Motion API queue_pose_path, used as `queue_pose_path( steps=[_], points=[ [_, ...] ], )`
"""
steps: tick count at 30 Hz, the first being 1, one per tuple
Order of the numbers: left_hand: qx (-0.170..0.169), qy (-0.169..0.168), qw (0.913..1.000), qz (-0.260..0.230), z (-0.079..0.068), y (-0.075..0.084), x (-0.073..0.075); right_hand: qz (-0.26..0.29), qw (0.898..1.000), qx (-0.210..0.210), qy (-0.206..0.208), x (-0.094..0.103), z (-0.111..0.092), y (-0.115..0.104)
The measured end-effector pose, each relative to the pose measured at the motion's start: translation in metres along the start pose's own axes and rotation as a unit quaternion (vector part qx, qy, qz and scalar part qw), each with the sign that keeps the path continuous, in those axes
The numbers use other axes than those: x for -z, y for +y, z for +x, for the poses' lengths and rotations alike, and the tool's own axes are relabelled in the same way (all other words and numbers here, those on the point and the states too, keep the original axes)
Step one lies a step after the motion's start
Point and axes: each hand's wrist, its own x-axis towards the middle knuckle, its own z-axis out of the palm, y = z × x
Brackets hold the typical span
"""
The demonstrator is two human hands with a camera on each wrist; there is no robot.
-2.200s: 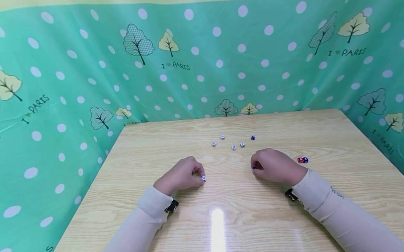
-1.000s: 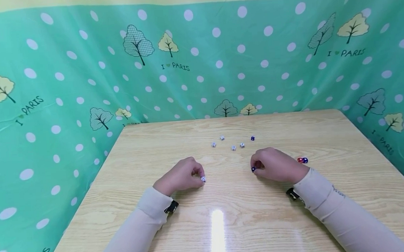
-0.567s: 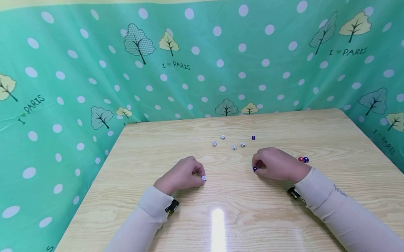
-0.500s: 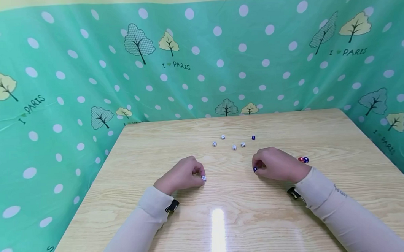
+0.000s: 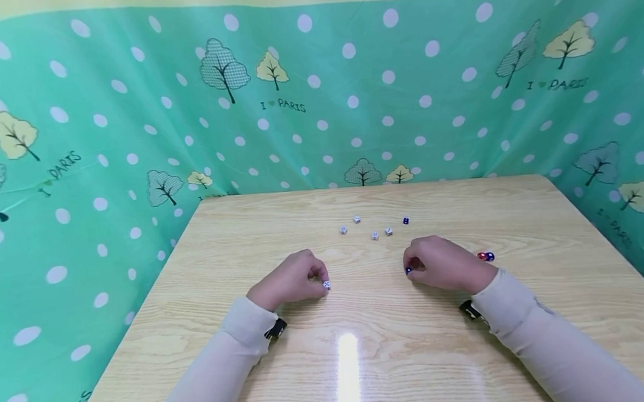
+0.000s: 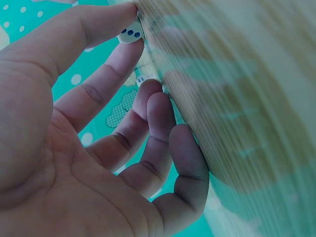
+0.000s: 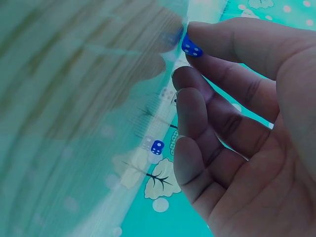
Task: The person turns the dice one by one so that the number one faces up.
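Between thumb and index finger, my left hand (image 5: 293, 279) pinches a white die (image 6: 131, 33) with dark blue pips, close to the tabletop. To the right, my right hand (image 5: 445, 265) pinches a blue die (image 7: 191, 47) with white pips in the same way, also low over the wood. The other fingers of both hands curl loosely near the table surface. Beyond the hands lie several white dice, one of them a white die (image 5: 375, 236) near the middle. A loose blue die (image 5: 406, 220) lies at their right.
Right of the right hand, a red die (image 5: 481, 256) and a dark blue die (image 5: 490, 256) sit side by side. The wooden table (image 5: 220, 230) is bordered by a green dotted curtain (image 5: 319, 140). A light reflection shows on the near tabletop.
Both hands stay nearly still, each with its die. The blue die in the right hand shows a little more than at first. The loose dice lie where they were.
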Motion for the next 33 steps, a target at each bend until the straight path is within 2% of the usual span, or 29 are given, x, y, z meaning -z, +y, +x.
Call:
queue_pose_path(
  steps=[4,8,16,25,33],
  points=[
    [0.0,-0.001,0.9999,-0.01,0.001,0.0,-0.002,-0.004,1.0,-0.008,-0.001,-0.001,-0.001,0.0],
    [0.003,-0.006,0.9999,-0.009,0.002,-0.002,-0.005,-0.003,1.0,0.002,-0.002,-0.002,-0.001,-0.002],
    [-0.018,-0.006,0.9998,-0.008,0.008,0.004,-0.004,-0.013,1.0,-0.004,0.018,0.003,-0.013,0.002],
    [-0.001,-0.009,0.9999,-0.007,0.003,0.005,-0.001,-0.025,0.998,-0.012,0.056,0.009,-0.028,0.01],
    [0.01,-0.004,0.9999,-0.009,-0.002,-0.001,0.002,-0.031,0.996,-0.004,0.081,0.014,-0.035,0.02]
  ],
)
